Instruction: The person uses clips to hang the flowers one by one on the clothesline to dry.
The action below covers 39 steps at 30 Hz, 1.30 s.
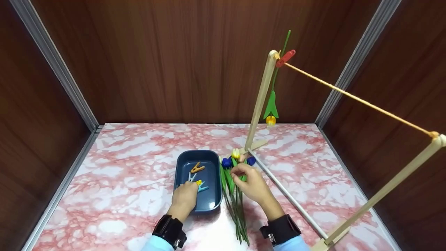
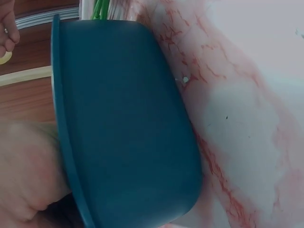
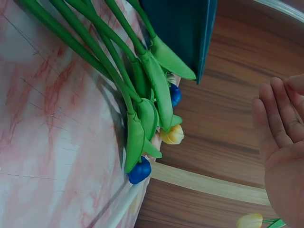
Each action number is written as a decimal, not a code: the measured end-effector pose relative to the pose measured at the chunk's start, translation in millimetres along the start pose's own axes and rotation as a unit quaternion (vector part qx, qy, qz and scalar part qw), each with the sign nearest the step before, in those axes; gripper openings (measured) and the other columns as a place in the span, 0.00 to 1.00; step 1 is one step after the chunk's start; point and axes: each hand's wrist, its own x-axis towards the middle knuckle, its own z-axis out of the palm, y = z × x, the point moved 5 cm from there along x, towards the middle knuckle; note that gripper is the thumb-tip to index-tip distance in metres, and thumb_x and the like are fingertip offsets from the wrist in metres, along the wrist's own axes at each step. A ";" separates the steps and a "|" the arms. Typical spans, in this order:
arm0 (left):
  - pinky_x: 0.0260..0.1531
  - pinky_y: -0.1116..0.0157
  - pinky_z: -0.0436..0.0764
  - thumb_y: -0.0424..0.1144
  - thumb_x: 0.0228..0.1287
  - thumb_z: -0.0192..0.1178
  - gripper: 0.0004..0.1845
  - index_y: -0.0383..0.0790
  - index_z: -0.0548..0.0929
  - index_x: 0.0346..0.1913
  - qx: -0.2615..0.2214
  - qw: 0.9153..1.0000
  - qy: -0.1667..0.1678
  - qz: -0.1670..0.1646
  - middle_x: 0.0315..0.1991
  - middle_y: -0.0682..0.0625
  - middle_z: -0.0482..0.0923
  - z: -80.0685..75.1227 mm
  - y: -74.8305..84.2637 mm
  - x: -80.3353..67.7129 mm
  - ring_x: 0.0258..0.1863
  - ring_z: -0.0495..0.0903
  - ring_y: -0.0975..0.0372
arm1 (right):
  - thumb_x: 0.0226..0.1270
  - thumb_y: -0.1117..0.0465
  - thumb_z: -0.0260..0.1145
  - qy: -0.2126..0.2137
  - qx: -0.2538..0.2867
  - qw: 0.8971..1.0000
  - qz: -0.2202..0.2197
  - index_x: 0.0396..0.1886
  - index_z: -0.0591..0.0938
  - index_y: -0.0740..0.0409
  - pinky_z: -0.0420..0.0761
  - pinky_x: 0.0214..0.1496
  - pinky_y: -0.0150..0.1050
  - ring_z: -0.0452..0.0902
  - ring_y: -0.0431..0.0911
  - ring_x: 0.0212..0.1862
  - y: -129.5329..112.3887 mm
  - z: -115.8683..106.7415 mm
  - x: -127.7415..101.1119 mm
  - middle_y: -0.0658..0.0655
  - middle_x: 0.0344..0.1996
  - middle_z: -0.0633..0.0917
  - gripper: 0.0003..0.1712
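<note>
Several tulips (image 1: pixel 234 188) lengthwise, blooms away from person, under relaxed right hand (image 1: pixel 251 184); left hand (image 1: pixel 184 199) in tray (image 1: pixel 212 205), grip unclear.

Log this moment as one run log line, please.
left hand: in blue tray, at clothespins | right hand: open above tulip bunch | one tulip pegged on line

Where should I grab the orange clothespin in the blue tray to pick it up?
Best pinch the orange clothespin from straight above, by its two splayed legs, the wider end. It lies flat and apart from the other pins, and the blue tray wall blocks a sideways approach. The left hand is already reaching inside the tray.
</note>
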 end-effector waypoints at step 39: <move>0.52 0.62 0.88 0.21 0.64 0.71 0.15 0.22 0.85 0.52 -0.753 0.627 0.197 -0.031 0.45 0.41 0.88 -55.9 47.6 11.7 0.47 0.91 0.57 | 0.77 0.61 0.71 0.043 0.305 0.937 0.164 0.72 0.77 0.68 0.83 0.64 0.39 0.83 0.51 0.64 -24.0 9.1 21.9 0.64 0.62 0.85 0.29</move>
